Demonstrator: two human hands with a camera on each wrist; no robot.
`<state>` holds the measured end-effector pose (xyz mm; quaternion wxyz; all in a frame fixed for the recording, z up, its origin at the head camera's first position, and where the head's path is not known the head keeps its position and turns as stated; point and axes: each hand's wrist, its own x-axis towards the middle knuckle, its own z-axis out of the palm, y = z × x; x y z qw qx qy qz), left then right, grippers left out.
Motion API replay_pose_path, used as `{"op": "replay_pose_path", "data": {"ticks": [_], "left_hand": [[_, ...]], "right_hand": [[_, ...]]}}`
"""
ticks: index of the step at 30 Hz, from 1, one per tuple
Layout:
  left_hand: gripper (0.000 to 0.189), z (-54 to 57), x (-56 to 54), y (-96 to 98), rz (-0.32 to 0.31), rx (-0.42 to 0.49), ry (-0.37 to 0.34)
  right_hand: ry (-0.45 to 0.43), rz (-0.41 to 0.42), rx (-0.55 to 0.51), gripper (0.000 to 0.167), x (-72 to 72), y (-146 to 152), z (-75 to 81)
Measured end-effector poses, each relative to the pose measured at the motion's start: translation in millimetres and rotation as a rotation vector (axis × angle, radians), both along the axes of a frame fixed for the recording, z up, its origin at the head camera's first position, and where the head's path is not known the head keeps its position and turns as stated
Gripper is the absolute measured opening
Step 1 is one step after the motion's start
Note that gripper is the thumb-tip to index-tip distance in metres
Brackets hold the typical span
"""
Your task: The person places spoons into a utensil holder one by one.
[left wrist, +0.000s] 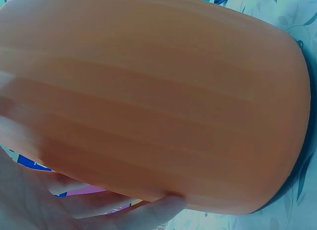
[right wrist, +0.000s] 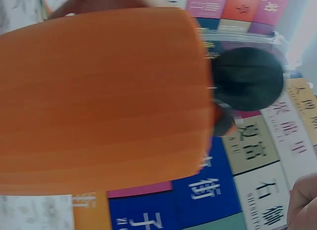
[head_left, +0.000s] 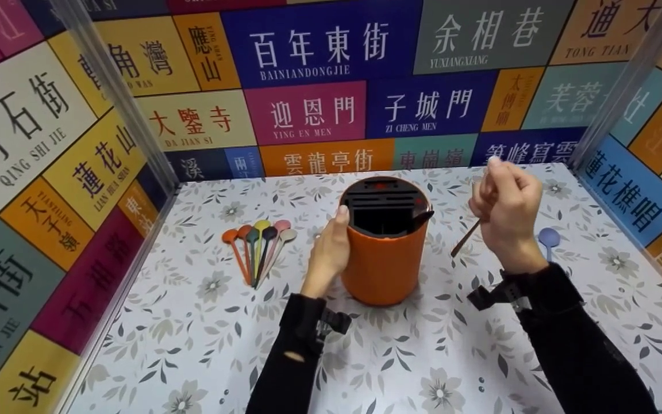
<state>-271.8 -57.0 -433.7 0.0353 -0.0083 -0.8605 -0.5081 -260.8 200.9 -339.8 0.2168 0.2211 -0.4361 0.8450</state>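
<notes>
At the far left, a wall of coloured panels [head_left: 6, 276] printed with Chinese characters runs along the edge of a desk [head_left: 204, 351] covered in a grey leaf-and-flower pattern. On the desk's left side lies a fan of spoons [head_left: 262, 225] in orange, yellow, dark green, black, pink and beige, their heads pointing away from the person and their handles drawn together at the near end.

Next comes the person's left hand [head_left: 331, 244], in a black sleeve [head_left: 285, 362]. It grips the left side of an orange holder [head_left: 383, 267], the thumb up by the rim and the fingers [left wrist: 148, 212] laid against the wall. The holder stands upright on the desk, between the two hands; its black slotted insert [head_left: 385, 201] fills the top, and a dark tip [head_left: 424, 217] juts over the right of the rim.

Farther right, apart from the holder, the right hand [head_left: 508, 210] is raised, its fingers curled round a thin brown stick [head_left: 465, 238] that slants down to the left. Just beyond that wrist, a periwinkle spoon [head_left: 549, 237] lies on the desk, partly hidden by the forearm.
</notes>
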Motion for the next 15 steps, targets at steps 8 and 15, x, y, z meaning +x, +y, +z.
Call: {"op": "replay_pose_path", "data": {"ticks": [8, 15], "left_hand": [[0.108, -1.2, 0.8, 1.0, 0.009, 0.0, -0.017], [0.119, -1.2, 0.4, 1.9, 0.001, 0.011, 0.0]], "right_hand": [[0.088, -0.001, -0.026, 0.054, 12.6, 0, 33.3], [0.116, 0.006, -0.061, 0.058, 25.4, -7, 61.1]]}}
